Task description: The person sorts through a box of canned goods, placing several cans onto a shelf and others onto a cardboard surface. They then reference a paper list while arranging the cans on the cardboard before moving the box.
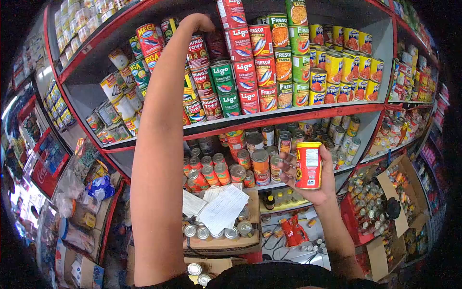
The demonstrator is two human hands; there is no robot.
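My right hand (315,180) holds a red and yellow can (308,165) upright in front of the lower shelf. My left arm stretches up to the upper shelf, and my left hand (196,23) rests on top of a stack of red sardine cans (198,62); its fingers are mostly hidden behind the stack, so its grip cannot be seen. To the right of that stack stand Ligo cans (223,77) and Fresca tuna cans (283,65).
The red-edged shelf unit (288,118) is packed with stacked cans. A cardboard box (226,241) with loose papers (219,204) and cans sits below. Open boxes of small jars (385,202) stand at right. Bagged goods (82,192) hang at left.
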